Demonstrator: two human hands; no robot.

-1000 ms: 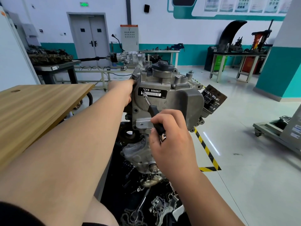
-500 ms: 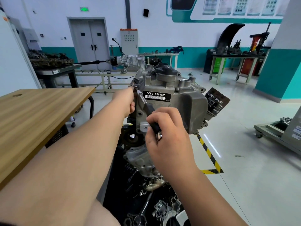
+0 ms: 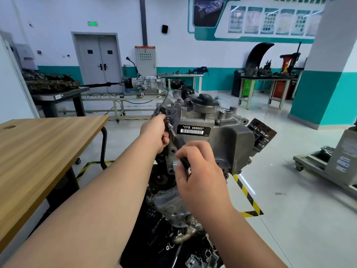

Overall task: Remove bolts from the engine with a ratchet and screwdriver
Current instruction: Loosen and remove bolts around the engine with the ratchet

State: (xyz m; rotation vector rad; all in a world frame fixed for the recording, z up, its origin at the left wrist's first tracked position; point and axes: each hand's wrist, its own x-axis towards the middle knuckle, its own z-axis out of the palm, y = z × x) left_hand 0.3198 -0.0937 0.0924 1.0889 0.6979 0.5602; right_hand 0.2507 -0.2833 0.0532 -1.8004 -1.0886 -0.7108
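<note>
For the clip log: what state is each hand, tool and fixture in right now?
right hand, grips the screwdriver by its handle
left hand, fingers curled round the screwdriver's tip end
screwdriver, slanted, tip at the engine's upper left edge
engine, upright, filler cap on
double door, closed
exit sign, lit

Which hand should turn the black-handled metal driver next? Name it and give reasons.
Right. The right hand grips the black-handled metal driver by its handle, ready to twist. The left hand holds the shaft's tip end at the grey cast-metal engine, so it steadies rather than turns.
</note>
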